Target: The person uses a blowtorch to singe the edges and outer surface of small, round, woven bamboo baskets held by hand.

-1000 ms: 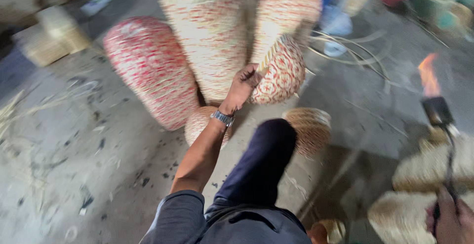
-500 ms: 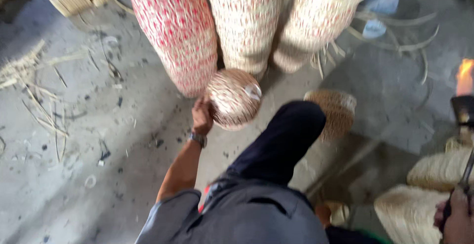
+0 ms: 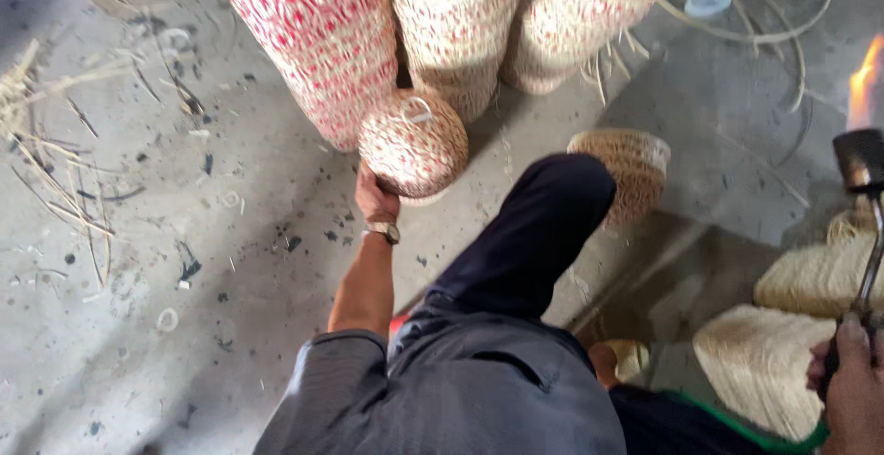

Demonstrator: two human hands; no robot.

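A: On the grey concrete floor [image 3: 138, 326], in front of the seated person, what does the left hand [image 3: 376, 199] hold?

B: It grips the lower edge of a small round woven basket with a red-and-cream pattern [image 3: 413, 142], fingers closed under it. A wristwatch [image 3: 382, 230] sits on that wrist.

A: Where is that basket?

B: Low, just above the floor, resting against the foot of three tall red-and-cream woven baskets [image 3: 322, 40] standing side by side. A small loop shows on its top.

A: And the right hand [image 3: 852, 377]?

B: At the lower right edge, closed around the thin metal stem of a gas torch [image 3: 863, 165] with an orange flame at its head.

A: Anything near it?

B: Pale straw-coloured woven pieces [image 3: 764, 367] lie just beside it, and a tan woven basket [image 3: 631, 165] sits beyond the dark-trousered knee [image 3: 543, 225].
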